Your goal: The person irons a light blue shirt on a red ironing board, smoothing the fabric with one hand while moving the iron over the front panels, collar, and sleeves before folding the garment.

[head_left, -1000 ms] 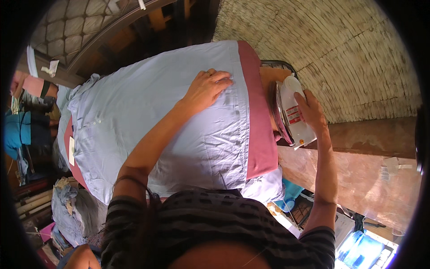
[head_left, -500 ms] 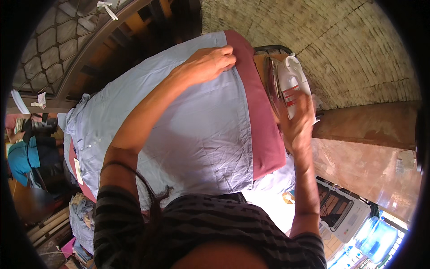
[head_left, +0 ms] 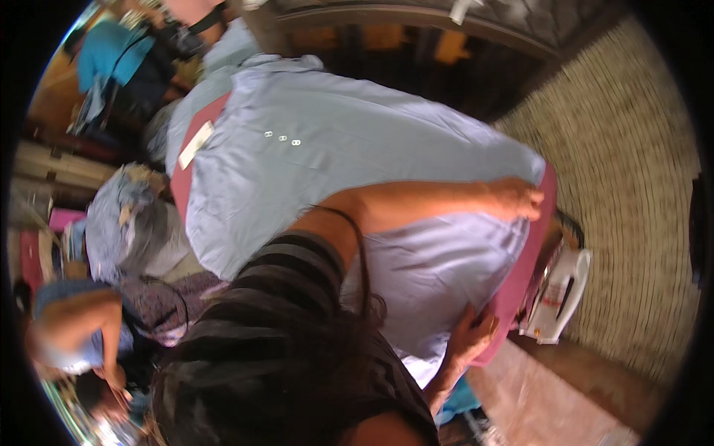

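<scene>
A light blue shirt [head_left: 320, 104] with small white buttons lies spread over a dark red padded ironing board [head_left: 532, 256]. My left hand [head_left: 515, 199] is closed at the shirt's right-hand edge, fingers curled onto the cloth; the fingertips are partly hidden. My right hand [head_left: 470, 340] rests by the near corner of the same edge, its thumb apart from the fingers, slightly blurred. Just beyond the board's right end stands a white iron [head_left: 559, 293], with neither hand on it.
Piled bluish clothes [head_left: 123, 215] lie at the left. A person in a turquoise top [head_left: 111, 56] is at the far left, and another person's bare arm [head_left: 111, 327] shows at the lower left. Dark metal framework [head_left: 416, 18] runs behind the board; a woven wall [head_left: 625, 201] borders the right.
My right hand has let go of the iron and moved to the shirt's near edge. My left hand stays at the shirt's edge. The view has turned, bringing more of the left side into sight.
</scene>
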Motion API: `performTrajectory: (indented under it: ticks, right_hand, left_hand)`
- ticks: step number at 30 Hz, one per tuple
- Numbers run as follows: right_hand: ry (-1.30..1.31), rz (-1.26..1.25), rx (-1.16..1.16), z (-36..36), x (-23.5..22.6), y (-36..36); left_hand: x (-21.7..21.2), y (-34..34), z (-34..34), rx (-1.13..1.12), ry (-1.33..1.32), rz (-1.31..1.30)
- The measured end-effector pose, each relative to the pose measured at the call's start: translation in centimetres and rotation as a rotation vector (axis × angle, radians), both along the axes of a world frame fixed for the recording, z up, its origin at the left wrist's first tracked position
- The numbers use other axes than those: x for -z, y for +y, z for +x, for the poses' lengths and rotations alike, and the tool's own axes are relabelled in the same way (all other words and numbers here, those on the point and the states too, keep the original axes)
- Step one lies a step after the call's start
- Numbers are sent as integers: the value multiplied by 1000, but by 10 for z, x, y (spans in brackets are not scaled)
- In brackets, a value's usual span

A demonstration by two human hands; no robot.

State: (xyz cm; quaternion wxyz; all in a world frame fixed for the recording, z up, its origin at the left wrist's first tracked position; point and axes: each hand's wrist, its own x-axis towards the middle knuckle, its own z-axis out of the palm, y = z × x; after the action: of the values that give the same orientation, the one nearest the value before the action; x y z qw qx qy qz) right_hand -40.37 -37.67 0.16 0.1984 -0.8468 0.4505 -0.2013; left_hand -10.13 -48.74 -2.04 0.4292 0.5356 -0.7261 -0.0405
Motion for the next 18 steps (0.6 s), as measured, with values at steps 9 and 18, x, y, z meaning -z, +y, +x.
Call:
performTrajectory:
  ticks: [9, 18]
  right_hand:
    - [9, 288, -73, -34, -25, -30]
    - [-66, 545, -150, -114, -63, -66]
  left_hand:
    - [-19, 5, -17, -26, -137, -165]
    - [-23, 2, -89, -31, -9, -157]
